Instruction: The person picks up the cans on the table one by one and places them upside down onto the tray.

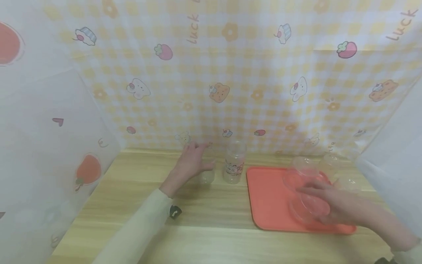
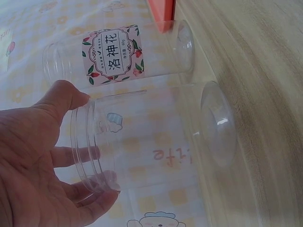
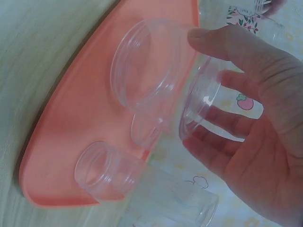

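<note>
In the head view, the left hand (image 1: 189, 163) was at the centre of the frame, over the wood-grained table (image 1: 138, 216). Its thumb and fingers were set wide apart, gripping the threaded rim of a colourless, transparent, unlabelled cylindrical plastic jar (image 2: 147, 142). That jar appeared upright on the table; the rim grip, in this inspector's judgement, suited a wide vessel, as the hand could span the mouth and steady it from above. Just beside it, to the right in the head frame, stood a transparent cylindrical plastic jar with a pink floral paper label (image 1: 234, 167), untouched.

At lower right lay a coral-red rectangular plastic tray with rounded corners (image 1: 267, 198). Its raised lip presumably kept its contents together. The right hand (image 3: 265, 127), blurred in the head view, was over the tray's right part. The right wrist view showed its fingers bowed around the edge of a clear round plastic piece (image 3: 201, 101); how firmly they pressed could not be told. Near it, against the coral surface, was a wide clear plastic container (image 3: 144, 66). A narrower clear plastic jar (image 3: 97, 170) showed at the lower centre of that view.
</note>
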A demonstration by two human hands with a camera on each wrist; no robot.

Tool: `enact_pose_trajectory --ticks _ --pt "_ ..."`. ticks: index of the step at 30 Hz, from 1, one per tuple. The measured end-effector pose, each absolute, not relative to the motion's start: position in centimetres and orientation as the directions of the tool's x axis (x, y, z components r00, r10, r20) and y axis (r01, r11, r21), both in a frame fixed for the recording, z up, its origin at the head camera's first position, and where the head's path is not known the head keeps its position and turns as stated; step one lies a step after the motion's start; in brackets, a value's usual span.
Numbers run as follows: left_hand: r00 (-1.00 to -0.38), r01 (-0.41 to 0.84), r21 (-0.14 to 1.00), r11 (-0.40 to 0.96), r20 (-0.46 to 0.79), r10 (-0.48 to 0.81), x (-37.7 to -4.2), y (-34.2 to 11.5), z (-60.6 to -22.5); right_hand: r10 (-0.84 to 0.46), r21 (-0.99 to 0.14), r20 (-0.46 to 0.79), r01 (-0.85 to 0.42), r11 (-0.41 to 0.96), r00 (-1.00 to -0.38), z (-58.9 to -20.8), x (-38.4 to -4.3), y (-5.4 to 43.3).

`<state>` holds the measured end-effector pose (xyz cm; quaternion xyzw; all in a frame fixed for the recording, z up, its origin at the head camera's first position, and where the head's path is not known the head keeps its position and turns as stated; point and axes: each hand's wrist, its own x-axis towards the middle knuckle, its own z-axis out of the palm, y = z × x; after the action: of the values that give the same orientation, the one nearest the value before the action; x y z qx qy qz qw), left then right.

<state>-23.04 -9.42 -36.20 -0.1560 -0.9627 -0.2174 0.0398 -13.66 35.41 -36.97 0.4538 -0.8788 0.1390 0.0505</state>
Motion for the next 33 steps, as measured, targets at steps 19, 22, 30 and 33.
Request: enact_pose_trajectory --ticks 19,22,30,33 --pt "-0.952 0.307 0.417 0.856 0.129 0.278 -22.9 -9.3 -36.0 -0.794 -0.028 0.384 -0.865 0.500 -0.471 -39.5 -14.0 35.8" --pt "-0.952 0.305 0.410 0.860 0.129 0.276 -22.9 -9.3 -35.9 -0.799 -0.040 0.384 -0.873 0.487 -0.463 -39.6 -14.2 35.8" --pt "-0.955 0.296 0.407 0.864 0.124 0.269 -23.1 -9.3 -36.1 -0.806 -0.056 0.356 -0.872 0.486 -0.472 -39.3 -14.3 35.4" --pt "-0.955 0.298 0.407 0.863 0.123 0.271 -23.1 -9.3 -36.0 -0.806 -0.055 0.357 -0.872 0.487 -0.472 -39.2 -14.3 35.2"
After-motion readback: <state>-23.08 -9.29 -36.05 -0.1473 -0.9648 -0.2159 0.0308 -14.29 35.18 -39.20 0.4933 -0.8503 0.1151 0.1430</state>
